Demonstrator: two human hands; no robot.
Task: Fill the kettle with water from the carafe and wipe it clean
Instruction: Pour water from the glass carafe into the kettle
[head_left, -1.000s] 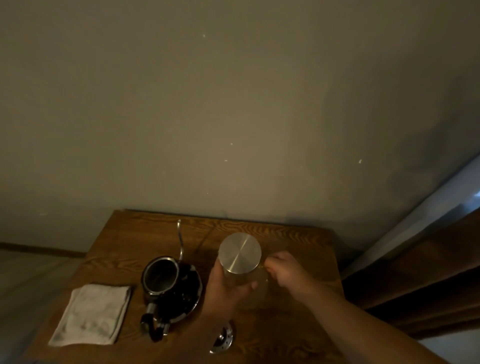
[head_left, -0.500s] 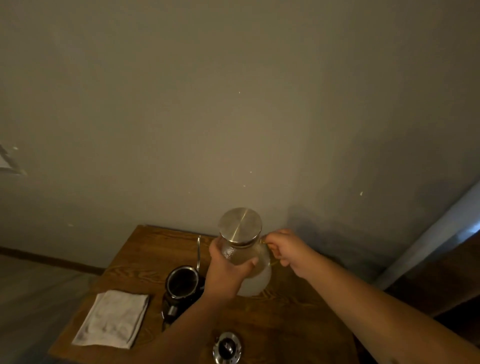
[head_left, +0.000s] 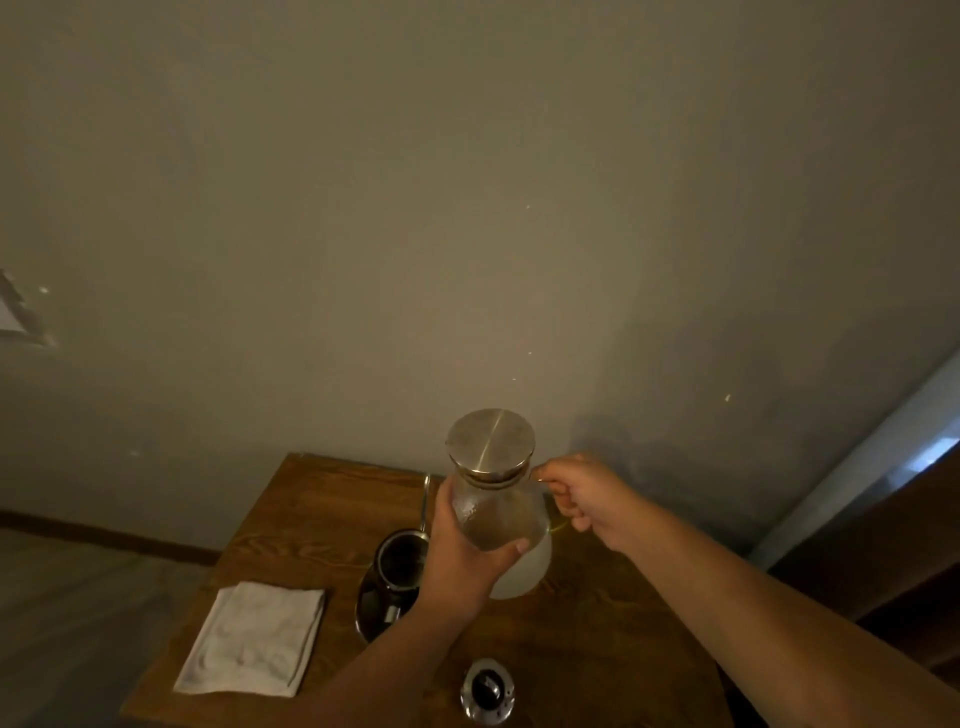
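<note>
Now I have the carafe (head_left: 501, 525) up off the worktop (head_left: 311, 525), low in the middle of the frame, upright, its steel lid (head_left: 491, 440) seated on the neck. My right hand (head_left: 584, 496) is closed through the thin handle on the carafe's right side, and my left hand (head_left: 460, 561) cups the glass belly from the left, thumb across the front; both grips are holding the carafe and nothing else.

The kettle (head_left: 397, 569) sits just left of and below it, partly hidden by my left wrist, mouth open, its slim spout (head_left: 426, 501) rising toward the back. Its lid (head_left: 487, 691) lies on the worktop at the bottom centre of the frame, well clear of the opening. The folded cloth (head_left: 254, 639) waits at the lower left for the wiping.

To pour well, I judge I should carry the carafe over until its lip is above the kettle's mouth, then tip slowly from the handle while the left hand steadies and bears the weight. I cannot tell whether the steel lid pours through or must come off, so I would start with a small tilt. The opening looks narrow, so a thin stream kept low should limit splashing. The glass looks dimpled and perhaps damp, so the supporting grip should stay firm.
</note>
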